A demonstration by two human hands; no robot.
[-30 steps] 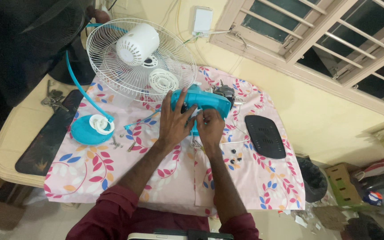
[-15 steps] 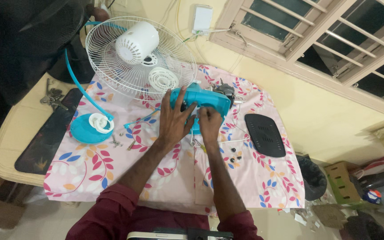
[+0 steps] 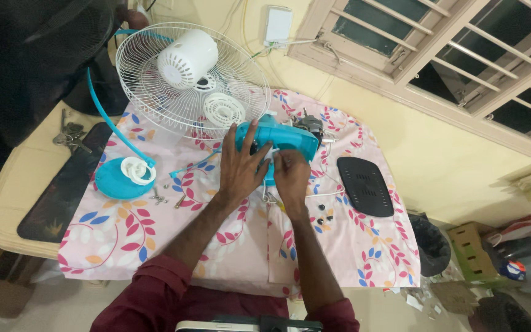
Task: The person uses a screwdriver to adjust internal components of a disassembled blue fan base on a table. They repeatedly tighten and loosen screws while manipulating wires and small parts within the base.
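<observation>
A person in dark red sleeves works over a surface point(image 3: 13, 184) draped in a pink floral cloth point(image 3: 124, 233), with a teal fan housing point(image 3: 284, 138) near the middle of that cloth as the centre of the scene. Far left of the housing, a bunch of keys point(image 3: 69, 136) lies on the bare cream edge, beside a long black panel point(image 3: 62, 187). Nearer the housing, still to its left, a round teal base point(image 3: 115, 179) carries a white ring point(image 3: 137, 170), and small screws point(image 3: 161, 197) are scattered just right of it. Up and left of the housing, a white wire fan guard point(image 3: 155, 92) leans with a white motor cover point(image 3: 187, 58) at its middle and a smaller white vented cap point(image 3: 224, 110) below it.

The left hand point(image 3: 241, 169) rests flat, fingers spread, on the left part of the housing, pressing on it rather than closed round it. The right hand point(image 3: 291, 178) sits just below the housing's lower edge, its fingers pinched together on what may be a small white part or tool; the view is too small to tell which. A metal motor point(image 3: 307, 123) shows behind the housing. Right of it lies a black vented plate point(image 3: 365, 185), with a few small dark knobs point(image 3: 324, 216) between plate and hand.
</observation>
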